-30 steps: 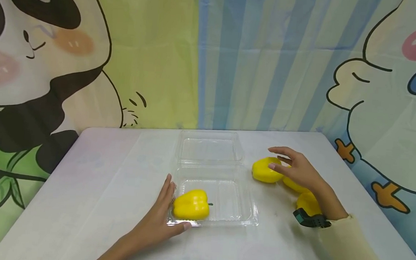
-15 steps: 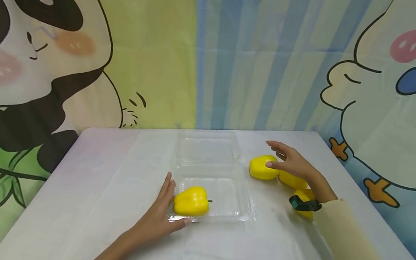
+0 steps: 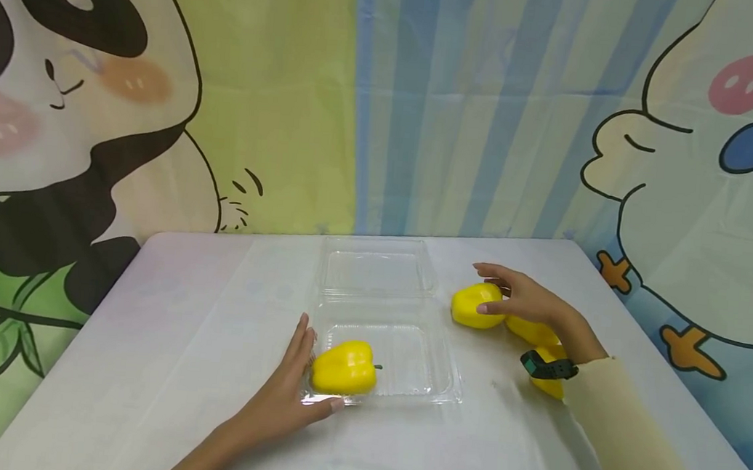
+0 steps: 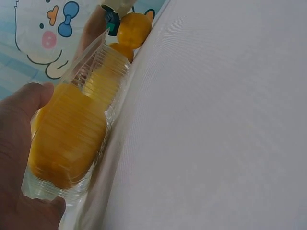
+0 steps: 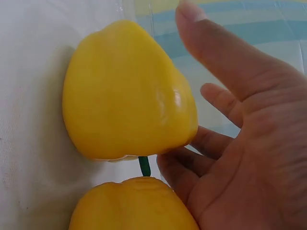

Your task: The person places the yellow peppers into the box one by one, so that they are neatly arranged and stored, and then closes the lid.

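A clear plastic clamshell box [image 3: 440, 392] lies with its lid spread back on the table. Inside, at its left, sits a yellow bell pepper [image 3: 343, 367] with its green stem facing right. My left hand [image 3: 283, 389] rests at the box's left side, fingers straight and thumb along the front corner. To the right of the box, my right hand [image 3: 532, 302] hovers over another yellow bell pepper [image 5: 124, 91], fingers loosely bent. In the right wrist view the thumb stands apart from the pepper, and the other fingers reach behind its stem end.
Behind that pepper lies a further yellow bell pepper [image 3: 532, 332], partly under the right hand. A third loose pepper [image 3: 548, 387] sits below the wristband [image 3: 547, 366]. A cartoon-printed curtain [image 3: 281, 97] hangs behind the white table [image 3: 213, 325].
My right hand has come down and slightly left onto the loose pepper nearest the box. The left hand stays at the box, and the view has shifted a little.
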The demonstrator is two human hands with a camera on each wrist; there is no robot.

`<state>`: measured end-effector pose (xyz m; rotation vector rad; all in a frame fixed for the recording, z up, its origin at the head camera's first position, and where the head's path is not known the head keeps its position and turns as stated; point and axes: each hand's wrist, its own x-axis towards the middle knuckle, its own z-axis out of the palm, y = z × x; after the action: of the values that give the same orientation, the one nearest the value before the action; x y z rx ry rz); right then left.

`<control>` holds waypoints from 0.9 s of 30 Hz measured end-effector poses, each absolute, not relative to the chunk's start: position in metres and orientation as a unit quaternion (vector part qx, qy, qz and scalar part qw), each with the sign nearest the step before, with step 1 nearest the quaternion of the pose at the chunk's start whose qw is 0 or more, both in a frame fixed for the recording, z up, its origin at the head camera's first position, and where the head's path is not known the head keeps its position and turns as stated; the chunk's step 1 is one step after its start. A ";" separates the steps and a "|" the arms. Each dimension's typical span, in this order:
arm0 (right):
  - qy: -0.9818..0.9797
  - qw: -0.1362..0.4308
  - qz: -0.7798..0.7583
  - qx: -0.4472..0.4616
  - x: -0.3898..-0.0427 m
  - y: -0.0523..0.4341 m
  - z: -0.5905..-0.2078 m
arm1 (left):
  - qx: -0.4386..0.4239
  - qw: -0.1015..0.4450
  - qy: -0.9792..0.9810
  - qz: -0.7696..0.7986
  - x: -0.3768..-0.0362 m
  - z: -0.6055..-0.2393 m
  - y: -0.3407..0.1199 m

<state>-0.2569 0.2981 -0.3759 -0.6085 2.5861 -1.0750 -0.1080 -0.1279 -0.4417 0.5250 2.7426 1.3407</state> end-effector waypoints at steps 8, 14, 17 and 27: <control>0.913 0.149 -0.313 -0.215 -0.257 0.299 -0.373 | 0.172 0.019 0.887 0.429 -0.108 -0.442 -0.127; 0.921 0.160 -0.290 -0.206 -0.256 0.300 -0.371 | 0.176 0.014 0.885 0.432 -0.107 -0.442 -0.127; 0.922 0.176 -0.285 -0.192 -0.254 0.299 -0.370 | 0.176 0.014 0.885 0.432 -0.108 -0.442 -0.127; 0.929 0.144 -0.283 -0.189 -0.249 0.299 -0.367 | 0.174 0.015 0.886 0.430 -0.109 -0.442 -0.126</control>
<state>-0.2491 0.2994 -0.3668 -0.5442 2.6783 -0.8171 -0.1091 -0.1265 -0.4424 0.5423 2.7571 1.3382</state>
